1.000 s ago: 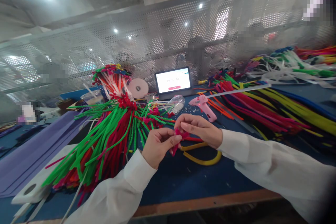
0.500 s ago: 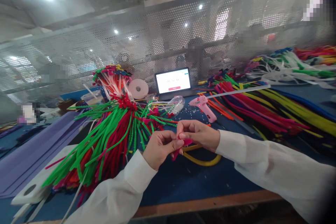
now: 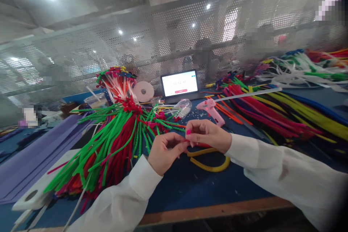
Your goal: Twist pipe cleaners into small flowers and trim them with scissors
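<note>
Head view: my left hand (image 3: 165, 152) and right hand (image 3: 209, 137) nearly meet over the blue surface (image 3: 194, 192), low centre. Left: thumb and index pinched together at the tips, on a small pink piece (image 3: 188, 132). Right: fingers curled, thumb and index closed on the same piece; a bit of it pokes out at the fingertips. Rest of it hidden by my fingers, exact shape can't tell. Piece is up between both hands, just above a bent yellow stem (image 3: 210, 169) on the surface.

Around: pink glue gun (image 3: 210, 108) just beyond right hand, clear plastic container (image 3: 182, 108) near it, lit tablet (image 3: 179, 83) behind. Green stems (image 3: 108, 141) heaped left of left hand, red ones mixed in. White spool (image 3: 143, 91) farther back. Purple sheets (image 3: 40, 156) far left. Multicoloured stems (image 3: 266, 112) spread right.
</note>
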A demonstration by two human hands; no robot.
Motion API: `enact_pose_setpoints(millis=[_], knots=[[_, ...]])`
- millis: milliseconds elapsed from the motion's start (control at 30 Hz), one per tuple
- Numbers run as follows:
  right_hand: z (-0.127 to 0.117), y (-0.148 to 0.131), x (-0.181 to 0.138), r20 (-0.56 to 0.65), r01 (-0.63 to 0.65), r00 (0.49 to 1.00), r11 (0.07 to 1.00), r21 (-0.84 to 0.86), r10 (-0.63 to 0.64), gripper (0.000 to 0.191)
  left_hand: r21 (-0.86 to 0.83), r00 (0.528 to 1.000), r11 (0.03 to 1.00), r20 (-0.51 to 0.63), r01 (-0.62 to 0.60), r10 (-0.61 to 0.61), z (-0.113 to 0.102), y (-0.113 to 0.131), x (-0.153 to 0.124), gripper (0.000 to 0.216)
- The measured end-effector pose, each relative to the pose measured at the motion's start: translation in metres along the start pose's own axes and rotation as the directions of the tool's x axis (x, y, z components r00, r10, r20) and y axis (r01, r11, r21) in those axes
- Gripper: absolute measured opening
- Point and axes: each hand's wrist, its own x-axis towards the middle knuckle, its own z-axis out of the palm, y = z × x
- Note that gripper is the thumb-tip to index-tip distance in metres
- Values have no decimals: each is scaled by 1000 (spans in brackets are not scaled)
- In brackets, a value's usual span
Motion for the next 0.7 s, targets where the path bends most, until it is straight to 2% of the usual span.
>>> enact_pose_setpoints(millis=[267, 400, 467, 533, 633, 700], knots=[[1, 4, 3, -106, -50, 993, 999, 0, 50, 25, 137, 993, 985, -47, -104, 112, -1, 3, 1, 17], [1, 6, 2, -106, -97, 989, 993, 72, 105, 26, 317, 969, 921, -25, -226, 247, -4, 3, 2, 12], [2, 7, 2, -85, -129, 987, 986, 107, 138, 26, 450, 937, 834, 18, -320, 350, -8, 2, 4, 12], [3, 8, 1, -48, -152, 986, 982, 109, 157, 25, 582, 883, 693, 96, -424, 460, -14, 0, 6, 16], [4, 6, 0, 43, -165, 986, 985, 55, 163, 23, 698, 751, 412, 275, -585, 600, -25, -3, 7, 20], [4, 4, -1, 91, -174, 981, 985, 13, 173, 23, 713, 663, 241, 398, -658, 634, -31, -4, 6, 23]])
